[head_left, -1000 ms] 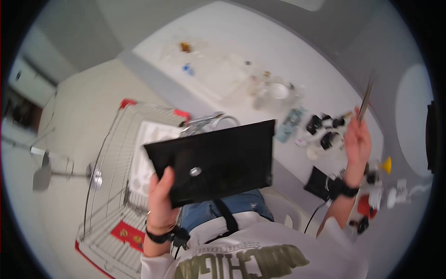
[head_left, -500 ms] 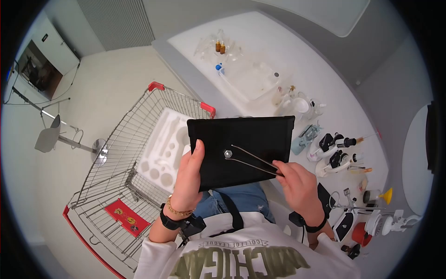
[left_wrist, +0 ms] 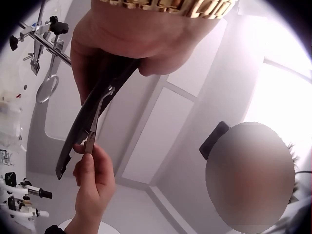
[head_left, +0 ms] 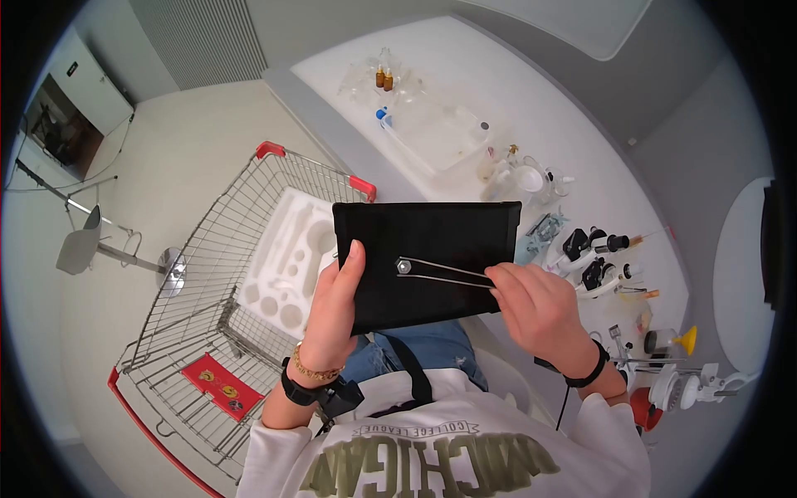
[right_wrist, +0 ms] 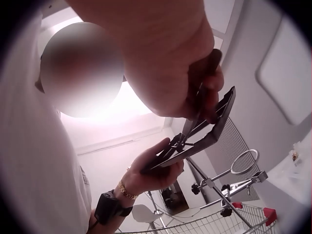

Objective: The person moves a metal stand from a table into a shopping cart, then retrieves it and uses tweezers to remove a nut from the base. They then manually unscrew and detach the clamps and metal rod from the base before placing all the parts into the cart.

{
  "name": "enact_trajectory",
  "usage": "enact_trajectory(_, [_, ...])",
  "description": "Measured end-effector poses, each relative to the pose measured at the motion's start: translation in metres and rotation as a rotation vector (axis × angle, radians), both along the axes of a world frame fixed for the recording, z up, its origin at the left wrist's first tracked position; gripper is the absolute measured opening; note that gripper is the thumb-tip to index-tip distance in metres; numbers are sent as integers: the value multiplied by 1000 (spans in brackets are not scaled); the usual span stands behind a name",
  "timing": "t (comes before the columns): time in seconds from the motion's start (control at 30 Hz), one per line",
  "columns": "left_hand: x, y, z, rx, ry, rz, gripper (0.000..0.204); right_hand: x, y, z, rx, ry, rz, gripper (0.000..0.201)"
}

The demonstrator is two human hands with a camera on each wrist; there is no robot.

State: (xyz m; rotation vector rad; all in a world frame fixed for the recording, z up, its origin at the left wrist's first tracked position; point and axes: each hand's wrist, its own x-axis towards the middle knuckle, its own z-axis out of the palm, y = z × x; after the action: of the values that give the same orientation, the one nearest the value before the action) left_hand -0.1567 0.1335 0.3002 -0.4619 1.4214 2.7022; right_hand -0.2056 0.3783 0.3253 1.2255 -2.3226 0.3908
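A flat black panel is held level in front of the body by the left hand, thumb on top at its left edge, fingers underneath. On its surface a small silver hex nut lies between the tips of metal tweezers. My right hand pinches the tweezers over the panel's right edge. Seen in the left wrist view, the right hand grips the tweezers beside the panel. In the right wrist view the left hand supports the panel's far end.
A wire shopping cart with a white foam tray stands at the left. Along the white table are brown bottles, a clear tray, glassware, microscopes and a metal stand. A grey stool is further left.
The right hand came down from the right with the tweezers to the panel. Since half a second ago, the tweezer tips have shifted and now flank the nut. The panel has levelled slightly.
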Motion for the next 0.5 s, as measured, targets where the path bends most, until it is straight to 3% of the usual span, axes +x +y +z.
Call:
enact_trajectory(0.17, [-1,-1,-6,1,-7,-38,46,-4,0,16,203,204,12,25])
enact_trajectory(0.5, [-6,5,-2,-21,41,5,44,4,-8,3,263,159,-20,25])
